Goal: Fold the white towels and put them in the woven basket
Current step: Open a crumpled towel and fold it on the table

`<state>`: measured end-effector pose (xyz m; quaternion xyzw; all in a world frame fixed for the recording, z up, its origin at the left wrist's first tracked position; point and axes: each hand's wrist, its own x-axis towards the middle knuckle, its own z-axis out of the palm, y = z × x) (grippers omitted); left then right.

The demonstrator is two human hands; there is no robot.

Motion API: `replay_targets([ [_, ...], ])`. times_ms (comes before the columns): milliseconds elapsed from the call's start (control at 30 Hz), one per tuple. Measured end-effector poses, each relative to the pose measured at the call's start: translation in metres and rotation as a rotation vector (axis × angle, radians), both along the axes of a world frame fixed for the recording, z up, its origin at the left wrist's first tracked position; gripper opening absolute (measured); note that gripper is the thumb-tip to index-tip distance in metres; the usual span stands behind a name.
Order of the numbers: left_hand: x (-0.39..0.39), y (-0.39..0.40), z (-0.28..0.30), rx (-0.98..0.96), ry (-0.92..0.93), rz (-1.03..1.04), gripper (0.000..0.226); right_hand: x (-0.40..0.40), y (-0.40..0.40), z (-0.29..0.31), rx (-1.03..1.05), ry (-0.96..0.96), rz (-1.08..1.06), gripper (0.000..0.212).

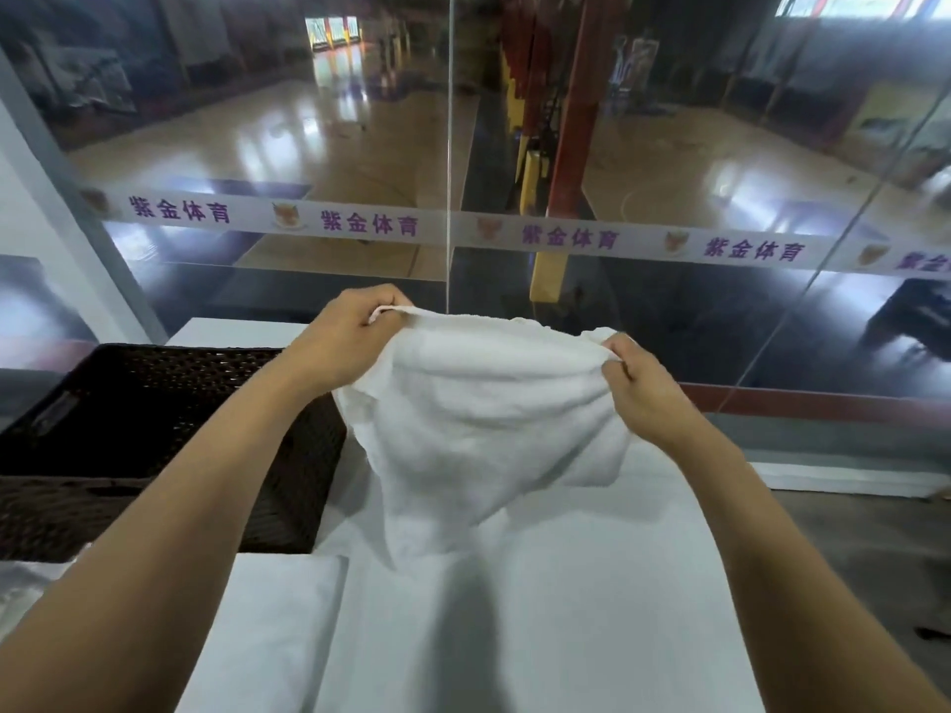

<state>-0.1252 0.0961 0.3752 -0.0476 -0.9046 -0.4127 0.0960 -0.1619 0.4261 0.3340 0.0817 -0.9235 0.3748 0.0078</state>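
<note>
Pinching the top edge of a white towel, the left hand and the right hand hold it up in front of the person — each with fingers curled tight on a bunched bit of hem, the left at the far left end of the edge, the right at the near right end. The two hands stand apart, yet the edge between them sags in soft ridges instead of running taut, and the cloth below hangs in loose, crumpled folds down toward the white table.

This looks like the opening of a fold: the towel is lifted and gripped along one edge but not yet spread flat or doubled over. The next move probably calls for drawing the hands farther apart to pull the edge straight, then laying the towel down on the table, or bringing the held ends together so it halves cleanly.

Just left of the hanging cloth sits the dark woven basket, its near right corner beside the towel; no towel shows inside it. Another piece of white cloth lies flat on the table below the basket, near the left forearm. Beyond the table stands a glass wall.
</note>
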Motion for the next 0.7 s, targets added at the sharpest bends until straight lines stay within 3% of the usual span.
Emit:
replay_targets([
  [67, -0.012, -0.012, -0.002, -0.074, 0.012, 0.038, 0.023, -0.013, 0.004, 0.017, 0.060, -0.077, 0.085, 0.022],
  [200, -0.041, -0.034, -0.009, -0.212, 0.058, 0.122, 0.020, -0.055, 0.012, 0.042, 0.528, -0.054, 0.150, 0.014],
  [333, -0.068, -0.049, -0.017, -0.579, 0.183, 0.325, 0.027, -0.101, 0.027, 0.048, 0.481, 0.118, -0.054, 0.020],
  [433, -0.092, -0.050, -0.017, -0.685, 0.091, 0.363, 0.032, -0.130, 0.023, 0.045, 0.462, 0.190, -0.172, 0.019],
  [600, -0.124, -0.045, -0.008, -0.533, 0.114, 0.445, 0.021, -0.152, 0.013, 0.047, 0.142, 0.336, -0.384, 0.030],
  [700, -0.137, -0.042, 0.007, -0.235, 0.157, 0.488, 0.020, -0.158, 0.012, 0.054, -0.315, 0.308, -0.433, 0.024],
])
